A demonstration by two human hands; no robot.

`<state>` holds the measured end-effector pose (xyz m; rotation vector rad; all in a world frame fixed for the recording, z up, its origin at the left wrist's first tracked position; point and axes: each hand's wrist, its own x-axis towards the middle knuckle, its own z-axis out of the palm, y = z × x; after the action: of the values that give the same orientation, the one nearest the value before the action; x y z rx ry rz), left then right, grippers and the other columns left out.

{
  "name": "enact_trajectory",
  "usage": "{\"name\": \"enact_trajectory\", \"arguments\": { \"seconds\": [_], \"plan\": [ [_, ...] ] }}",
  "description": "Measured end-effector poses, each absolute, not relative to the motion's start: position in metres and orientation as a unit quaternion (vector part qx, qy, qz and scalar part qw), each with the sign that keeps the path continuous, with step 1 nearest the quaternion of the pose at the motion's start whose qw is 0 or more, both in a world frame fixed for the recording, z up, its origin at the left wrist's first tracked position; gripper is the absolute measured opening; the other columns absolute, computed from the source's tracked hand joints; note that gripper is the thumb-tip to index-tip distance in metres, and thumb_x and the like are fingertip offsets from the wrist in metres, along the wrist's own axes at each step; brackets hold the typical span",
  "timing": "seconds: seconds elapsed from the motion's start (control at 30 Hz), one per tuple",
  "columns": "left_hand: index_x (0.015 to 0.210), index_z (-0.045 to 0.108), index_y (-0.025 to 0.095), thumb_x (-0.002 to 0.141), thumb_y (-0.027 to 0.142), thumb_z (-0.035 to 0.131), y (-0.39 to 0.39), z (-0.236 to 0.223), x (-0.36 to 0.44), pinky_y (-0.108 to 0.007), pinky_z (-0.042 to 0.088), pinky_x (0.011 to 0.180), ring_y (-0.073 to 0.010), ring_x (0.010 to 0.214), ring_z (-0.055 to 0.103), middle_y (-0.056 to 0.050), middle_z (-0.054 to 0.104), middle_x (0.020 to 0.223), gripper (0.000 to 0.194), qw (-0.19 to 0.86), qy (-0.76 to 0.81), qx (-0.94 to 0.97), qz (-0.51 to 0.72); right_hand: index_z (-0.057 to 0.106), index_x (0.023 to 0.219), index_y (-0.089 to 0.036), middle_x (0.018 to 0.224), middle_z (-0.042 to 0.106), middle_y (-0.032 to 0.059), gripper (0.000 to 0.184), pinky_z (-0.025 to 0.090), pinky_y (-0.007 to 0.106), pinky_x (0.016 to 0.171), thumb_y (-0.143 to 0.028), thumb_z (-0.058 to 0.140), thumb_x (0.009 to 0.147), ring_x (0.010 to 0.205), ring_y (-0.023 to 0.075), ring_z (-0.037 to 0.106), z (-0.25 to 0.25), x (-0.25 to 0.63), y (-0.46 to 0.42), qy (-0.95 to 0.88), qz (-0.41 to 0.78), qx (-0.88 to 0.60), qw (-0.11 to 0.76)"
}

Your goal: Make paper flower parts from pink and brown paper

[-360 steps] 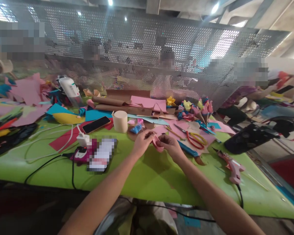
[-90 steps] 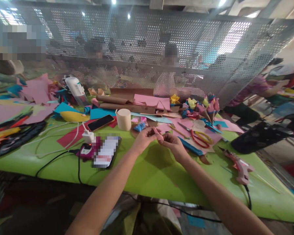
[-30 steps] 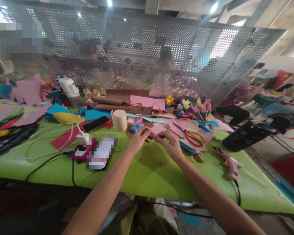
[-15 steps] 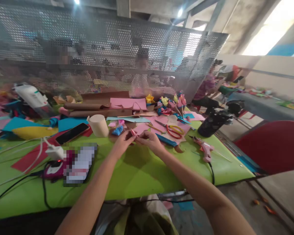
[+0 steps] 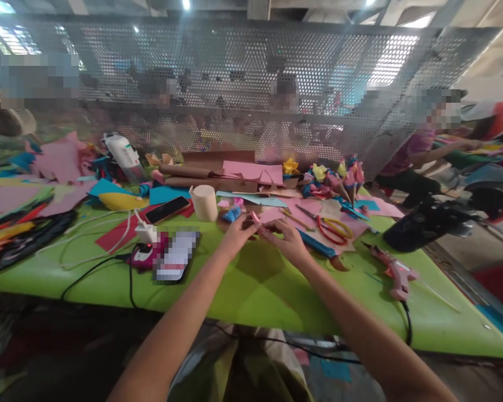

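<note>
Both my hands meet over the green table [image 5: 272,301], pinching a small piece of pink paper [image 5: 255,218] between them. My left hand [image 5: 238,234] is closed on its left side, and my right hand [image 5: 285,239] is closed on the right, its fingertips partly hidden. Just beyond the left hand lies a crumpled blue paper piece [image 5: 232,214] with a bright pink bit behind it. To the right of my right hand are a long folded blue strip [image 5: 316,243] and scissors with red and yellow handles [image 5: 335,230], resting on pink paper.
A pink glue gun [image 5: 398,276] with a black cord lies at the right, near a black bottle [image 5: 414,226]. To the left are a cream paper roll [image 5: 204,204], a dark phone [image 5: 167,210], a lit phone [image 5: 178,257] and a power strip [image 5: 145,257]. Paper flowers [image 5: 352,176] stand behind.
The view has turned left, so the table's things appear farther right and more of its left end shows. My hands stay together on the pink paper.
</note>
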<state>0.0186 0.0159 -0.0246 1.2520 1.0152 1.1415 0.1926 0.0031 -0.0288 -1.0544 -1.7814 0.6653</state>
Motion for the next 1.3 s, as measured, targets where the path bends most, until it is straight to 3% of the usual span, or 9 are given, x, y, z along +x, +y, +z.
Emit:
{"name": "enact_trajectory", "arguments": {
  "seconds": [0.23, 0.4, 0.5, 0.6, 0.7, 0.87, 1.07, 1.3],
  "plan": [
    [0.110, 0.066, 0.018, 0.073, 0.042, 0.076, 0.014, -0.031, 0.020, -0.026, 0.052, 0.064, -0.0186, 0.082, 0.067, -0.007, 0.073, 0.097, 0.045, 0.575, 0.400, 0.552, 0.452, 0.067, 0.073, -0.019, 0.073, 0.065, 0.0020, 0.027, 0.045, 0.031, 0.069, -0.045, 0.070, 0.075, 0.071, 0.0185, 0.058, -0.041, 0.196, 0.008, -0.695, 0.324, -0.463, 0.445],
    [0.106, 0.072, 0.018, 0.072, 0.031, 0.078, 0.015, -0.035, 0.020, -0.034, 0.050, 0.089, -0.0230, 0.102, 0.066, -0.008, 0.074, 0.107, 0.037, 0.585, 0.368, 0.562, 0.455, 0.065, 0.071, -0.019, 0.066, 0.065, 0.0005, 0.036, 0.043, 0.028, 0.061, -0.054, 0.070, 0.073, 0.063, 0.0167, 0.057, -0.041, 0.200, 0.008, -0.665, 0.429, -0.451, 0.412],
    [0.109, 0.072, 0.019, 0.072, 0.033, 0.078, 0.015, -0.034, 0.018, -0.036, 0.049, 0.093, -0.0254, 0.108, 0.065, -0.008, 0.073, 0.111, 0.040, 0.588, 0.354, 0.574, 0.446, 0.064, 0.069, -0.019, 0.064, 0.063, -0.0003, 0.038, 0.042, 0.027, 0.058, -0.056, 0.070, 0.073, 0.061, 0.0157, 0.055, -0.038, 0.201, 0.008, -0.667, 0.438, -0.448, 0.404],
    [0.104, 0.075, 0.020, 0.071, 0.041, 0.078, 0.015, -0.030, 0.012, -0.035, 0.051, 0.087, -0.0259, 0.102, 0.066, -0.007, 0.075, 0.106, 0.040, 0.552, 0.367, 0.612, 0.431, 0.064, 0.070, -0.019, 0.065, 0.063, -0.0002, 0.038, 0.041, 0.027, 0.056, -0.056, 0.067, 0.076, 0.060, 0.0157, 0.055, -0.036, 0.202, 0.008, -0.680, 0.421, -0.452, 0.395],
    [0.089, 0.077, 0.019, 0.072, 0.051, 0.074, 0.018, -0.023, -0.001, -0.031, 0.051, 0.070, -0.0224, 0.079, 0.067, -0.006, 0.076, 0.088, 0.036, 0.495, 0.429, 0.629, 0.418, 0.066, 0.073, -0.019, 0.069, 0.066, 0.0013, 0.033, 0.043, 0.028, 0.059, -0.051, 0.066, 0.077, 0.064, 0.0171, 0.058, -0.036, 0.203, 0.009, -0.689, 0.392, -0.461, 0.399],
    [0.089, 0.072, 0.016, 0.082, 0.050, 0.059, 0.031, -0.015, -0.026, -0.024, 0.036, 0.047, -0.0114, 0.048, 0.048, -0.004, 0.070, 0.070, 0.037, 0.409, 0.516, 0.515, 0.550, 0.068, 0.080, -0.019, 0.074, 0.068, 0.0030, 0.026, 0.046, 0.031, 0.065, -0.045, 0.066, 0.077, 0.069, 0.0194, 0.061, -0.038, 0.207, 0.012, -0.682, 0.361, -0.475, 0.423],
    [0.081, 0.069, 0.018, 0.078, 0.042, 0.061, 0.034, -0.020, -0.031, -0.025, 0.036, 0.051, -0.0141, 0.054, 0.052, -0.001, 0.066, 0.065, 0.025, 0.362, 0.536, 0.540, 0.539, 0.067, 0.080, -0.019, 0.072, 0.067, 0.0027, 0.025, 0.045, 0.030, 0.062, -0.043, 0.064, 0.078, 0.067, 0.0188, 0.059, -0.041, 0.209, 0.016, -0.668, 0.354, -0.473, 0.453],
    [0.076, 0.069, 0.020, 0.075, 0.040, 0.063, 0.029, -0.017, -0.025, -0.030, 0.046, 0.067, -0.0228, 0.074, 0.064, -0.005, 0.072, 0.075, 0.021, 0.348, 0.536, 0.643, 0.422, 0.067, 0.079, -0.019, 0.073, 0.067, 0.0017, 0.015, 0.041, 0.027, 0.061, -0.030, 0.058, 0.084, 0.066, 0.0166, 0.058, -0.039, 0.199, 0.010, -0.758, 0.260, -0.472, 0.368]
  ]
}}
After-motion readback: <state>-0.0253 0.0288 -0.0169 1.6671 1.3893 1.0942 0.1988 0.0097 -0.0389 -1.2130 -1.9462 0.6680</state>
